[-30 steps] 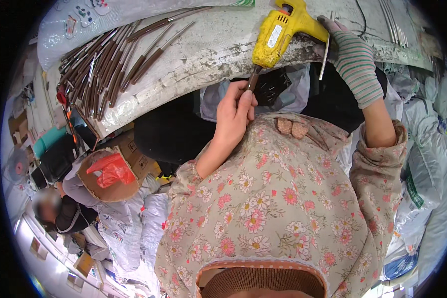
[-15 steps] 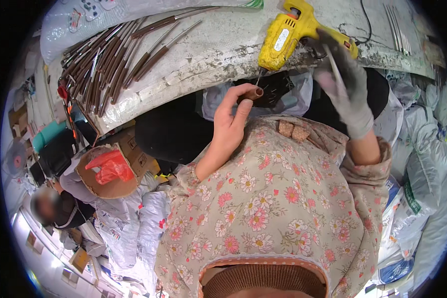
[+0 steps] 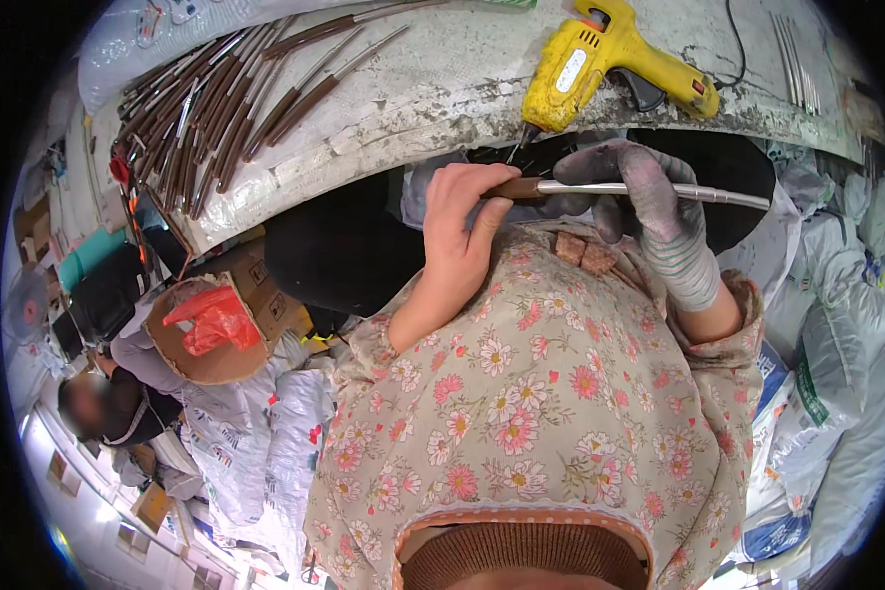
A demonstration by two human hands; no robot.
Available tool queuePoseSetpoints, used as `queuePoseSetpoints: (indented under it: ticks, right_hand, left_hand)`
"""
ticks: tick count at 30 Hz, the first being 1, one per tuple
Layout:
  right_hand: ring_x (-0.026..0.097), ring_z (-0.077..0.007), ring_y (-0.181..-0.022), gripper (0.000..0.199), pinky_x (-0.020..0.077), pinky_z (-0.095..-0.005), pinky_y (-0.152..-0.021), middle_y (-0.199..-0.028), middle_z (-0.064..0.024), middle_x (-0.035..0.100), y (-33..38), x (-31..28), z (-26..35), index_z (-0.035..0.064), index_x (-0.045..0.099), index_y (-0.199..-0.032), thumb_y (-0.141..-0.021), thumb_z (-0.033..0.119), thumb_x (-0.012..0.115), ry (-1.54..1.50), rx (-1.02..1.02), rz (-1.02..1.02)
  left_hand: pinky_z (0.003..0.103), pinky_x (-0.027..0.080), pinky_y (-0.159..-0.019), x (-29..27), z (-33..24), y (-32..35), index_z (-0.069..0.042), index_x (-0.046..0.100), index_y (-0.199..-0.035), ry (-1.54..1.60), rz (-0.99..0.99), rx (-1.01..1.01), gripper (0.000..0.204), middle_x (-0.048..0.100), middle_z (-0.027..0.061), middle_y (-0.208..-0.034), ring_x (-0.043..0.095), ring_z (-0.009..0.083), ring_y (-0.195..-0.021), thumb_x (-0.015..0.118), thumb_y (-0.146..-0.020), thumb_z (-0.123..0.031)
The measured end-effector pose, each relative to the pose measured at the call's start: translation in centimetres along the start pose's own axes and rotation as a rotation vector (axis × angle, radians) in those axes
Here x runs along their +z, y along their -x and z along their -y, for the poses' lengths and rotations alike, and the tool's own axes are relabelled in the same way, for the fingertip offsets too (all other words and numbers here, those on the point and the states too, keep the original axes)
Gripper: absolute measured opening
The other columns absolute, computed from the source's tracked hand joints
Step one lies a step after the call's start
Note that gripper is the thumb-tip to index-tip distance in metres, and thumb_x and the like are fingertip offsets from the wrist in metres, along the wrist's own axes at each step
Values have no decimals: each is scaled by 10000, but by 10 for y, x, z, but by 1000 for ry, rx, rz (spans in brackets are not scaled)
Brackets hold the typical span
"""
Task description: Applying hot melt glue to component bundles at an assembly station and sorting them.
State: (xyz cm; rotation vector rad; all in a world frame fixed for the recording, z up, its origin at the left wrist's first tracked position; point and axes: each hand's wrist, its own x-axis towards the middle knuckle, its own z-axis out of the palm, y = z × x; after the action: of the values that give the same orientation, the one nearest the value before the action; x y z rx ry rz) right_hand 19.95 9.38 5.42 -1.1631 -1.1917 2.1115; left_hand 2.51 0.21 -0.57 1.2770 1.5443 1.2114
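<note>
My bare left hand [image 3: 462, 218] is closed round a brown tubular handle [image 3: 524, 188], mostly hidden by its fingers. In my right hand [image 3: 654, 211], which wears a grey glove, I grip a silver metal rod [image 3: 736, 198] that narrows in steps toward its right end. Rod and handle lie in one line, and the rod's left end meets the handle's opening; how deep it sits I cannot see. Just beyond my hands, a yellow glue gun [image 3: 560, 84] lies on the worktable with its nozzle pointing down over the edge.
A heap of brown-handled metal rods [image 3: 216, 108] covers the table's left. Several thin bare rods [image 3: 795, 64] lie at the far right. A cardboard box [image 3: 251, 339] with a red bag [image 3: 211, 320] stands at left; another person [image 3: 118, 408] is beyond. White sacks [image 3: 826, 364] fill the right.
My right hand has come down and left from beside the glue gun, bringing the rod level to the handle in my left hand. The left hand has barely moved.
</note>
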Motion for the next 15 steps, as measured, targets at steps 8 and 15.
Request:
queuePoseSetpoints:
  ticks: [8, 15]
  right_hand:
    - [478, -48, -567, 264, 394, -223, -513, -650, 7, 551, 11, -41, 42, -13, 617, -876, -843, 249, 600, 244, -56, -73]
    - [483, -37, -550, 316, 383, -225, -488, -573, -3, 543, 2, -3, -21, -1, 621, -775, -832, 309, 604, 310, 32, -19]
  left_hand:
    - [332, 365, -733, -8, -2, -3, -77, 610, -969, -216, -84, 109, 224, 570, 67, -897, 496, 246, -829, 615, -745, -89]
    - [334, 349, -669, -1, -17, -5, -95, 621, -961, -341, 39, 239, 273, 557, 38, -845, 499, 218, -756, 649, -690, -117]
